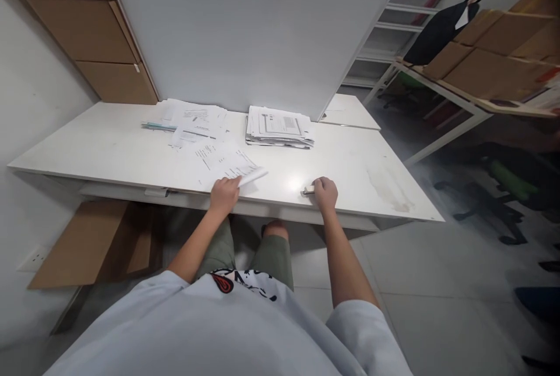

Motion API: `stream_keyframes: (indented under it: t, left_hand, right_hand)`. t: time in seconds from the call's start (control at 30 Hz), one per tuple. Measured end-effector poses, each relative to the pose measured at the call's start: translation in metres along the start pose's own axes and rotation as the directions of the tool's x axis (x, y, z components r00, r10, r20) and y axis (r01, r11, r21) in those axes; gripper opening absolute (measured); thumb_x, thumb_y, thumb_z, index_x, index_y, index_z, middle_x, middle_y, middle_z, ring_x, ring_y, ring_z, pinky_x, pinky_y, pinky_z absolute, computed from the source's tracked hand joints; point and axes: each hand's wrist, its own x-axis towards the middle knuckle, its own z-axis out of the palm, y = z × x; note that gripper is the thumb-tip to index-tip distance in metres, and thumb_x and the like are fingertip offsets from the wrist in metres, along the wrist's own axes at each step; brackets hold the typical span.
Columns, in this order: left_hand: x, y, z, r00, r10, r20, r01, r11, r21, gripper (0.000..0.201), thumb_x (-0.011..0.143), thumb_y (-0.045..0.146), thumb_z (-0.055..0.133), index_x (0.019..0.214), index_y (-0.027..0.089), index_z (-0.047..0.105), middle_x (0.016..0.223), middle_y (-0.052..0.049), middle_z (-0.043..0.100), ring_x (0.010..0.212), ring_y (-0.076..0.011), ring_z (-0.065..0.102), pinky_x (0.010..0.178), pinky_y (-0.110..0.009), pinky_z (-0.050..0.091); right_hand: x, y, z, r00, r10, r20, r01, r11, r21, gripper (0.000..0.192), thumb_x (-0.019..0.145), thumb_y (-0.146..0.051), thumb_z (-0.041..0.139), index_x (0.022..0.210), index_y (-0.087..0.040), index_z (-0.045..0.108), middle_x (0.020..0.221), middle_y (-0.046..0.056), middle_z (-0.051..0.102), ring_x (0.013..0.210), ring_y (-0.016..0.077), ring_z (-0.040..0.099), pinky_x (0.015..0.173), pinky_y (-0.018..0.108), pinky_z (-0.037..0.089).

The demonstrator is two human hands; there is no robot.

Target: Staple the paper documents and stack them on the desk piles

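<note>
My left hand (224,196) is closed on the near edge of some printed sheets of paper (219,157). Their right corner curls up off the table, while the rest lies flat. How many sheets are pinched cannot be made out. Further right, my right hand (326,192) is wrapped round a small pale stapler (308,190) near the table's front edge. Only its end sticks out to the left of my fingers; the rest is hidden. A gap of bare tabletop separates the stapler from the papers.
On the white table (350,160) lie a neat paper stack (280,128) and a looser paper pile (195,119). A whiteboard (254,31) stands behind them. Cardboard boxes (83,31) rise at the back left. An opened carton (83,242) is below left; a swivel chair (499,195) stands right.
</note>
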Motion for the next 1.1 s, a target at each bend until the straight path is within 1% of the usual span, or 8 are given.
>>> stream_keyframes:
  t: [0.13,0.2,0.33,0.47,0.6,0.77,0.9,1.1]
  left_hand:
    - [0.019,0.069,0.011,0.977,0.1,0.191,-0.098,0.995,-0.022,0.044,0.093,0.016,0.049,0.137,0.012,0.056,0.099,-0.014,0.072,0.098,-0.0273,0.065,0.081,-0.039,0.047]
    - [0.026,0.096,0.017,0.96,0.127,0.249,-0.12,0.992,-0.043,0.047,0.097,0.027,0.049,0.141,0.01,0.051,0.1,-0.015,0.072,0.1,-0.0287,0.065,0.083,-0.041,0.047]
    - [0.023,0.118,0.03,0.948,0.182,0.261,-0.169,0.983,-0.072,0.06,0.098,0.052,0.046,0.14,0.01,0.053,0.131,-0.019,0.062,0.131,-0.0352,0.049,0.105,-0.049,0.04]
    - [0.009,0.112,0.044,0.937,0.188,0.293,-0.176,0.982,-0.07,0.062,0.098,0.049,0.045,0.148,0.012,0.045,0.155,-0.013,0.04,0.145,-0.0341,0.032,0.119,-0.051,0.026]
    - [0.008,0.101,0.046,0.943,0.202,0.264,-0.196,0.979,-0.047,0.051,0.101,0.03,0.035,0.148,0.015,0.045,0.155,-0.01,0.041,0.146,-0.0296,0.032,0.12,-0.048,0.025]
    - [0.036,0.082,0.037,0.942,0.277,0.188,-0.274,0.961,-0.04,0.055,0.098,0.018,0.034,0.153,0.015,0.038,0.157,-0.008,0.039,0.148,-0.0262,0.029,0.121,-0.044,0.023]
    - [0.062,0.065,0.045,0.928,0.249,0.277,-0.246,0.968,-0.044,0.055,0.1,0.031,0.035,0.153,0.018,0.037,0.156,-0.01,0.04,0.15,-0.0328,0.021,0.12,-0.052,0.022]
    - [0.079,0.049,0.058,0.858,0.275,0.434,-0.263,0.961,-0.088,0.066,0.1,0.055,0.031,0.157,0.022,0.027,0.164,-0.006,0.022,0.152,-0.0349,0.011,0.121,-0.055,0.016]
  right_hand:
    - [0.0,0.004,0.001,1.0,-0.001,-0.019,0.001,1.0,-0.012,0.026,0.085,-0.031,0.039,0.068,-0.022,0.056,0.076,0.006,0.06,0.08,0.0222,0.048,0.071,0.032,0.033]
    - [0.001,0.005,0.001,1.0,-0.01,-0.024,0.009,1.0,-0.023,0.026,0.086,-0.03,0.039,0.069,-0.022,0.056,0.076,0.006,0.06,0.08,0.0222,0.048,0.072,0.033,0.033]
    - [0.001,0.004,0.001,0.999,-0.02,-0.026,0.019,0.999,-0.025,0.025,0.086,-0.028,0.039,0.068,-0.022,0.054,0.076,0.005,0.059,0.079,0.0219,0.048,0.072,0.033,0.033]
    - [0.001,0.003,0.0,0.999,-0.024,-0.023,0.024,0.999,-0.026,0.024,0.087,-0.026,0.038,0.066,-0.022,0.051,0.074,0.005,0.058,0.078,0.0217,0.047,0.071,0.032,0.032]
    - [0.004,0.003,0.002,0.998,-0.034,-0.044,0.032,0.999,-0.04,0.023,0.087,-0.023,0.039,0.066,-0.023,0.047,0.074,0.005,0.057,0.077,0.0211,0.046,0.071,0.032,0.031]
    - [0.009,0.001,0.005,0.996,-0.038,-0.079,0.034,0.998,-0.053,0.023,0.088,-0.022,0.04,0.065,-0.023,0.039,0.072,0.003,0.054,0.075,0.0204,0.044,0.07,0.032,0.03]
    - [0.012,-0.001,0.004,0.996,-0.042,-0.082,0.037,0.998,-0.058,0.024,0.089,-0.021,0.04,0.065,-0.024,0.035,0.071,0.003,0.052,0.075,0.0204,0.044,0.07,0.032,0.03]
    - [0.013,-0.004,0.003,0.997,-0.036,-0.075,0.032,0.998,-0.059,0.025,0.089,-0.02,0.04,0.065,-0.024,0.036,0.071,0.003,0.051,0.075,0.0204,0.044,0.07,0.032,0.03]
